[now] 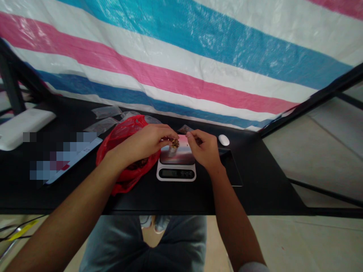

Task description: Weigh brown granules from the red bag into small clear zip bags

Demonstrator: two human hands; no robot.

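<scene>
A white kitchen scale (176, 180) with a shiny metal plate stands on the black table in front of me. On its plate sits a small heap of brown and yellowish dried pieces (175, 143). My left hand (154, 138) reaches in from the left, thumb and fingertips closed against this heap. To the right of the plate is my right hand (205, 147), with its fingers curled together. Something dark brown shows between those fingers, too small to name. Left of the scale, an opened red plastic bag (124, 181) holds more dark brown pieces, partly hidden under my left forearm.
Clear plastic bags (106, 112) lie behind the red bag, and a small bag with brown bits (185, 129) behind the scale. At right are a white mouse (224, 140) and a dark flat tray-like object (234, 172). A white device (25, 128) stands far left. Striped sheeting (181, 56) hangs behind.
</scene>
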